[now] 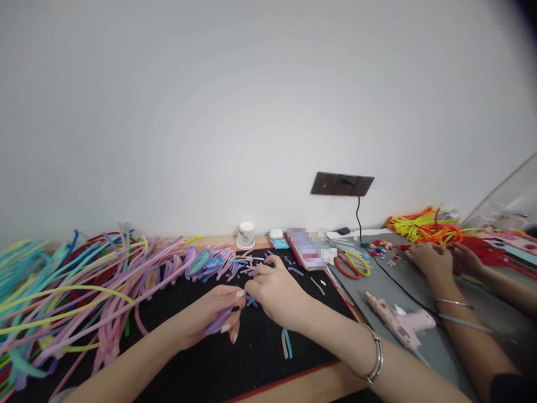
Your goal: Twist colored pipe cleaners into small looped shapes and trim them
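Note:
My left hand [216, 316] is closed around a purple fuzzy pipe cleaner piece [218, 321], with the thumb and fingertips pressed together. Just to its right, my right hand [274, 291] is curled in, its fingertips close to the left thumb. Whatever it pinches is hidden by the fingers. Under and behind the hands lie cut pipe cleaner pieces [296, 271] in purple, pink and blue on a black mat [251, 366]. A tan and a blue strip [287, 342] rest below the right wrist.
Long pastel pipe cleaners [104, 302] pile up at left. A white cup [245, 235], a phone [305, 249], scissors [353, 264] and a pink glue gun [400, 322] with its cord [390, 280] lie around the mat. At right, another person's hands [436, 260] work by orange and yellow pipe cleaners [423, 226].

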Available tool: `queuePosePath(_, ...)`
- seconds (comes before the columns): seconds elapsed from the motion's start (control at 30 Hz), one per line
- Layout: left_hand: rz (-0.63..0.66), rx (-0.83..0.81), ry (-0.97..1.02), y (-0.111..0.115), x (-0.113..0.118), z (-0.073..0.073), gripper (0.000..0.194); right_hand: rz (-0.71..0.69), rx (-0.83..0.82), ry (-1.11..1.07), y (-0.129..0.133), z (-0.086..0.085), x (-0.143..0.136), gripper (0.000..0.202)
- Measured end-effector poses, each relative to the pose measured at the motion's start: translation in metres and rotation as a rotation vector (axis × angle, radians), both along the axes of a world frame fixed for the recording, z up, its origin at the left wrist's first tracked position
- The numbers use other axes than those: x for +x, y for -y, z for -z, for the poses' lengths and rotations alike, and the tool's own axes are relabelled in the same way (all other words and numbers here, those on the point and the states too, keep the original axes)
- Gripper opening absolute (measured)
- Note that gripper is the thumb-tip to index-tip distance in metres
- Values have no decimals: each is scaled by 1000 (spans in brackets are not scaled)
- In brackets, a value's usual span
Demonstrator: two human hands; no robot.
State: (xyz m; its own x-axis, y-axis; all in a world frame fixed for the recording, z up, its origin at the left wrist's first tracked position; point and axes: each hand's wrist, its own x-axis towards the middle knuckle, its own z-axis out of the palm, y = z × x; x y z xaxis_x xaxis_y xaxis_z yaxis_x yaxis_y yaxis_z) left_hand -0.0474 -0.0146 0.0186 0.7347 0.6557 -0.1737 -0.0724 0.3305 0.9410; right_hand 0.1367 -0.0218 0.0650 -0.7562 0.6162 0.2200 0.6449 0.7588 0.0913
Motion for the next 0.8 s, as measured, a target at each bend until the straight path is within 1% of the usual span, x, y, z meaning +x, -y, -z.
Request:
queuePosePath(0.07,-88,-87,69,1,4,1,36,13,92,-40,-1,7,0,21)
queuePosePath(0.1,-109,-77,72,1,5,0,36,24,107,-67,-2,10,0,24)
queuePosePath(0.13,-111,-24,46,0,4,-1,36,30,93,-93,-3,11,1,26)
queuePosePath(0.17,-97,81,-16,-1,3,-3,36,25,49,-115,-4,10,3,27)
queuePosePath(0.2,-68,228,-101,-2,0,-6,37,10,-27,-133,-6,8,5,25)
queuePosePath(0.27,23,624,-384,-4,-7,-12,37,-52,-269,-152,-10,-1,10,18)
queuePosePath(0.33,103,1026,-640,-5,-13,-17,33,-112,-601,-152,-16,-9,15,16)
queuePosePath(0.37,136,1200,-727,-5,-15,-18,29,-139,-773,-152,-19,-12,17,19)
queuePosePath(0.43,189,1483,-818,-5,-17,-19,24,-201,-1062,-177,-27,-13,20,25)
queuePosePath(0.5,235,1668,-845,-4,-16,-17,20,-244,-1263,-205,-34,-8,20,26)
queuePosePath(0.6,268,1802,-861,-3,-14,-14,17,-238,-1470,-209,-39,4,19,21)
queuePosePath(0.63,263,1816,-863,-2,-14,-13,17,-218,-1503,-217,-39,8,18,20)
queuePosePath(0.67,257,1815,-860,-2,-14,-13,18,-196,-1502,-233,-38,9,17,20)
queuePosePath(0.7,247,1793,-857,-1,-15,-13,19,-173,-1465,-249,-35,10,16,20)
queuePosePath(0.73,233,1746,-855,-1,-15,-13,21,-155,-1387,-257,-33,9,15,20)
queuePosePath(0.8,206,1568,-850,-1,-16,-13,24,-124,-1119,-215,-26,4,13,20)
